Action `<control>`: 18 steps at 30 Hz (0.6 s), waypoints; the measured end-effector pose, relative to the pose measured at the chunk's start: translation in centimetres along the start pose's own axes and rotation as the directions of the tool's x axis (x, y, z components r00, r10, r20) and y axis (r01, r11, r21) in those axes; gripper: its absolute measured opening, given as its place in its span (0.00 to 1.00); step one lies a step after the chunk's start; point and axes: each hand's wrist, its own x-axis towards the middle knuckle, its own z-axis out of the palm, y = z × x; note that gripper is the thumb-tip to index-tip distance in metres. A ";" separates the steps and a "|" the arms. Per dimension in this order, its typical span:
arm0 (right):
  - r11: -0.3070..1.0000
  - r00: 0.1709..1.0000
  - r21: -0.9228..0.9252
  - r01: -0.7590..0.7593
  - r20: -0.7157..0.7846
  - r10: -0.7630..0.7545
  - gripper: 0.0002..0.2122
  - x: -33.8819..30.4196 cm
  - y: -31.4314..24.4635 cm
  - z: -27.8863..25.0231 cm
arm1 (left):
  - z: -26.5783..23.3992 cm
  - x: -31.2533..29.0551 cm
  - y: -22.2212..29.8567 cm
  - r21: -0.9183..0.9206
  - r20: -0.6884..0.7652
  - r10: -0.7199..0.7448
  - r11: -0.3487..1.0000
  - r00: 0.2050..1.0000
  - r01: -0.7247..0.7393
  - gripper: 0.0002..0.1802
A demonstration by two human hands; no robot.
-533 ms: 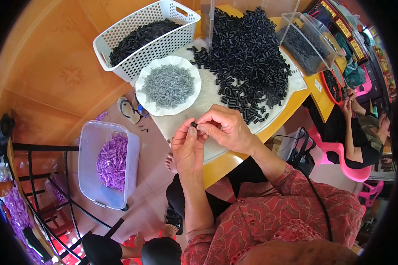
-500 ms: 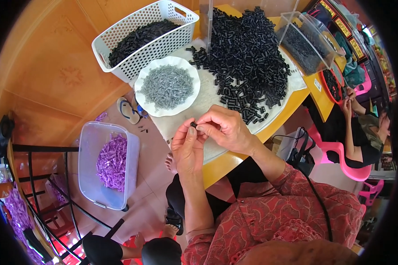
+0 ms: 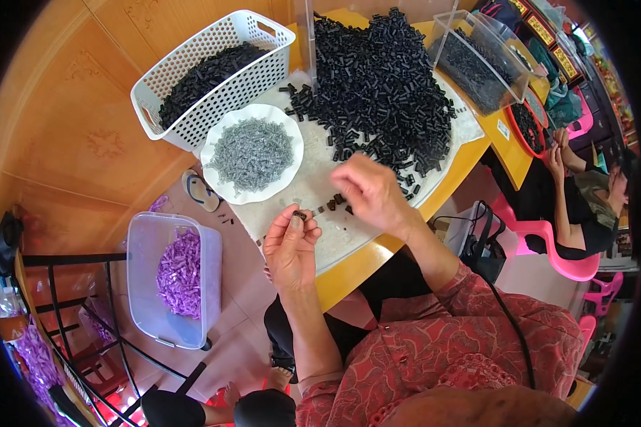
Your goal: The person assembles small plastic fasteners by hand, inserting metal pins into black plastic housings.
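Where floor shows at the left, a translucent tub (image 3: 144, 277) holds purple pieces (image 3: 179, 277), perhaps set there to spare table space. Next come a perforated white basket (image 3: 242, 92) of black pieces and, just beside it, a scalloped bowl (image 3: 297, 153) of clear pieces, seemingly for easy reach. The left hand (image 3: 290, 252) pinches a small black piece (image 3: 300, 215) between thumb and fingertips, above the pale cloth (image 3: 335, 245), likely to keep it in sight. Apart from it, the right hand (image 3: 372, 196) is curled and blurred; whether it grips anything, I cannot tell. Beyond lies a loose black pile (image 3: 388, 78), then a clear box (image 3: 513, 92).
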 end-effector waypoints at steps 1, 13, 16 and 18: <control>1.000 1.000 -0.001 -0.001 0.000 0.001 0.06 0.2 1.0 -0.3 | 0.1 0.0 0.0 -0.001 0.000 -0.001 1.000 1.000 0.001 0.12; 0.854 0.999 -0.517 -0.051 -0.027 0.043 0.05 2.0 4.7 -2.3 | -0.2 0.0 0.2 0.009 0.021 0.008 1.000 1.000 -0.008 0.12; 0.790 0.995 -0.605 -0.100 -0.037 0.098 0.04 1.8 5.2 -3.4 | -0.2 0.0 0.4 0.001 0.029 0.013 1.000 1.000 -0.013 0.12; 0.760 0.990 -0.636 -0.134 -0.059 0.126 0.04 1.7 5.2 -3.9 | -0.2 0.0 0.3 0.006 0.028 0.012 1.000 1.000 -0.012 0.12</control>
